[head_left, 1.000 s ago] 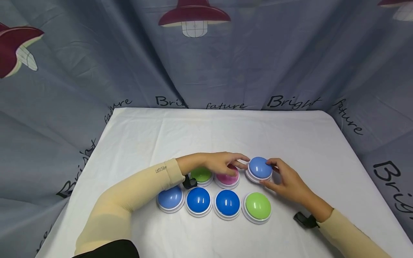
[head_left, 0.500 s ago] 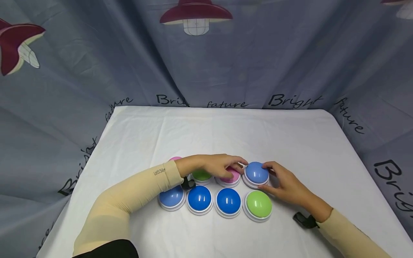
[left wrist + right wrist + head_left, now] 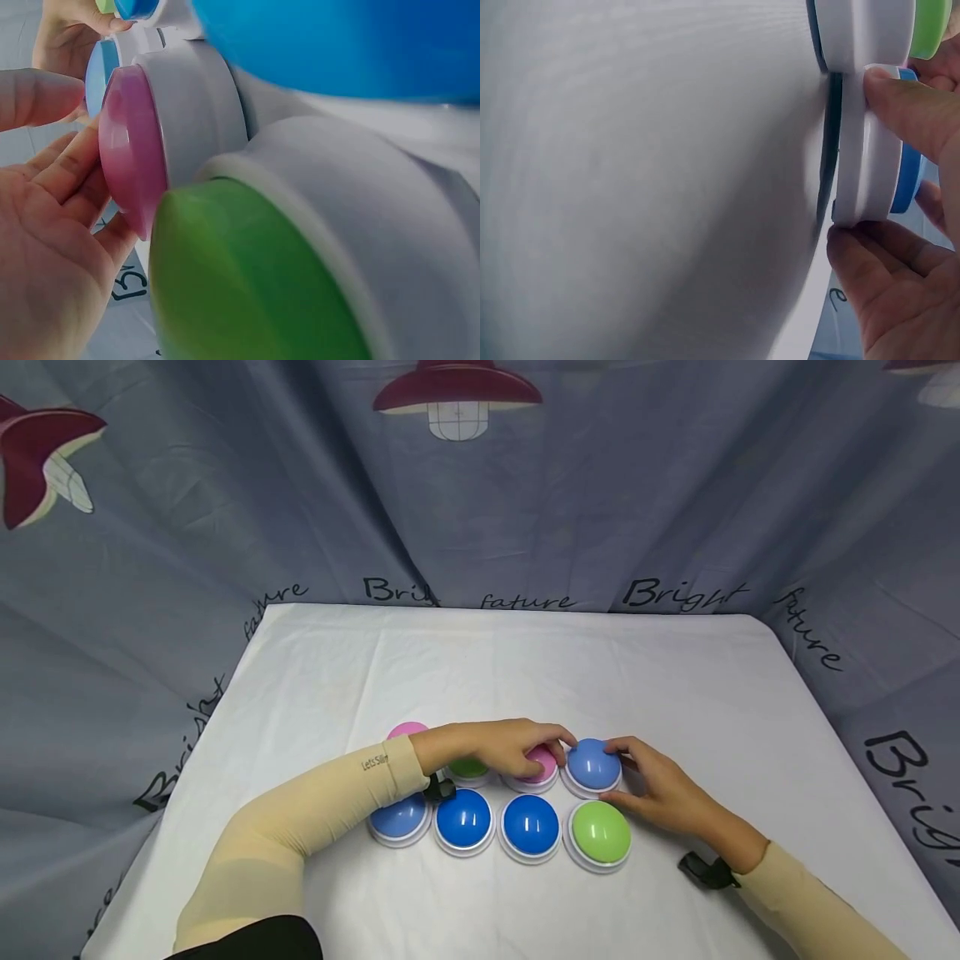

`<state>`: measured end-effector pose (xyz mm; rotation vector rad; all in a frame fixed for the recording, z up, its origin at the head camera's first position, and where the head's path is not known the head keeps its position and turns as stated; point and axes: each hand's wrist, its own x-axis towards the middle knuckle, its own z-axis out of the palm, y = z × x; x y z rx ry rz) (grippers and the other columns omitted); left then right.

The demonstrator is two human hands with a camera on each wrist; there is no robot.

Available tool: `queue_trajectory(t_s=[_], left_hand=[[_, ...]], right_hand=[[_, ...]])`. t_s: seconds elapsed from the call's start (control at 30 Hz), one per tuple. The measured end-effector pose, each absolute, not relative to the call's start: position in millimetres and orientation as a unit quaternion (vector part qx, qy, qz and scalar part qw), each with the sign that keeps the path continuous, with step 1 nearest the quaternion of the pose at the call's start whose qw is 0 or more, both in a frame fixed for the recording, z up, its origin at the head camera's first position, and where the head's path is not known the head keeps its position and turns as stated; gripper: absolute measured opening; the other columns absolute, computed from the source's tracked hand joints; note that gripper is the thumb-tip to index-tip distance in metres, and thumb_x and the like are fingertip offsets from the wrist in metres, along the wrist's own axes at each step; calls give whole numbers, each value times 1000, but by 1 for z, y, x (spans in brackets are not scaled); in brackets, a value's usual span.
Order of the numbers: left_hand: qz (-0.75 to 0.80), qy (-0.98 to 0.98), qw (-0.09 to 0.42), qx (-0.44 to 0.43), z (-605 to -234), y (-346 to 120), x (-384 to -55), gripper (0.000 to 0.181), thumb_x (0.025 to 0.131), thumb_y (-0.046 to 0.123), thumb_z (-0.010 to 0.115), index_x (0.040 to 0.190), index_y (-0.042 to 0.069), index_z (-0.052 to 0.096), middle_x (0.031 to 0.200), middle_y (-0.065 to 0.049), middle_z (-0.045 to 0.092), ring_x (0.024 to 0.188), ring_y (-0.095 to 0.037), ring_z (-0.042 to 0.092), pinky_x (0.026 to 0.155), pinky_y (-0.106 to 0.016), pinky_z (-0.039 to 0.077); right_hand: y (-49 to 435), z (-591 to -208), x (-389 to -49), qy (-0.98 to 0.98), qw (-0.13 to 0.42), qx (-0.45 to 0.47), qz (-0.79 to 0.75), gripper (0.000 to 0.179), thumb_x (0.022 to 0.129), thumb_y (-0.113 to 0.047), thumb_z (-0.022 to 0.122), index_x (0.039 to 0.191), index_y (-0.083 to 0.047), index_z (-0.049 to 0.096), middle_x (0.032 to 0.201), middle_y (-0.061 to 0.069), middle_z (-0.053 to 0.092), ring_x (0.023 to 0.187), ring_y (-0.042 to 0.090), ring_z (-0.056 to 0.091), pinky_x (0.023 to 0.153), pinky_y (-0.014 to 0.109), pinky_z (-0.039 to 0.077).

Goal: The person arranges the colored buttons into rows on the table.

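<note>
My right hand (image 3: 660, 783) grips a light-blue domed push button (image 3: 593, 765) by its white base, at the right end of the back row. Its thumb presses the near side and its fingers the far side, clearly seen in the right wrist view. Reaching across from the left, my left hand (image 3: 512, 747) hovers over a pink push button (image 3: 545, 762), fingers loosely extended, their tips at the light-blue button's left side. In the left wrist view the left fingers (image 3: 71, 169) lie beside the pink dome; whether they touch it I cannot tell.
A front row holds a light-blue button (image 3: 397, 817), two dark-blue buttons (image 3: 463, 820) and a lime-green button (image 3: 602, 832). Partly under the left forearm are a green button (image 3: 468, 768) and another pink button (image 3: 407, 728). White cloth (image 3: 480, 668) covers the table; a grey curtain (image 3: 600, 485) hangs behind.
The light-blue button in my right hand has slid left and slightly nearer, closing up beside the pink one. My left hand has barely moved.
</note>
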<state>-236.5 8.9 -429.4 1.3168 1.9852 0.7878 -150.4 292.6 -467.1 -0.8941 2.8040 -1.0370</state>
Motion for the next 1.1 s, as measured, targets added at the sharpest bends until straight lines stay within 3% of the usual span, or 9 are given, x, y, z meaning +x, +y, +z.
queue_trajectory(t_s=[0.3, 0.53, 0.8, 1.0, 1.1], left_hand=[[301, 752, 312, 497, -431, 11, -236, 55, 93, 3, 58, 145, 6, 41, 125, -1, 62, 112, -8, 55, 98, -16, 40], [270, 758, 290, 517, -423, 8, -239, 51, 95, 9, 58, 145, 8, 45, 135, -4, 58, 119, -11, 53, 102, -17, 38], [160, 839, 157, 496, -405, -10, -243, 55, 98, 31, 58, 150, 18, 43, 150, 2, 46, 139, -14, 39, 115, -34, 28], [72, 884, 39, 461, -404, -34, -250, 66, 97, 48, 54, 155, 22, 34, 159, -1, 33, 147, -21, 25, 119, -43, 17], [50, 900, -1, 433, -403, -48, -253, 70, 97, 52, 54, 156, 23, 32, 160, -3, 30, 147, -23, 23, 119, -45, 18]], right_hand=[[294, -468, -153, 909, 18, -278, -311, 68, 79, -28, 85, 131, -7, 46, 129, 8, 56, 118, 28, 60, 97, 44, 48], [294, -453, -158, 932, 42, -281, -224, 70, 85, -47, 76, 134, -8, 46, 131, 9, 56, 122, 27, 54, 101, 51, 45], [290, -434, -173, 941, 1, -297, -165, 54, 93, -38, 69, 134, -8, 51, 129, 11, 59, 121, 30, 55, 99, 54, 46], [295, -425, -185, 953, -45, -284, -101, 62, 91, -41, 69, 142, -10, 50, 140, 14, 52, 131, 35, 45, 109, 58, 33], [297, -423, -192, 955, -60, -279, -86, 66, 91, -43, 68, 145, -12, 47, 145, 15, 48, 136, 37, 39, 113, 58, 25]])
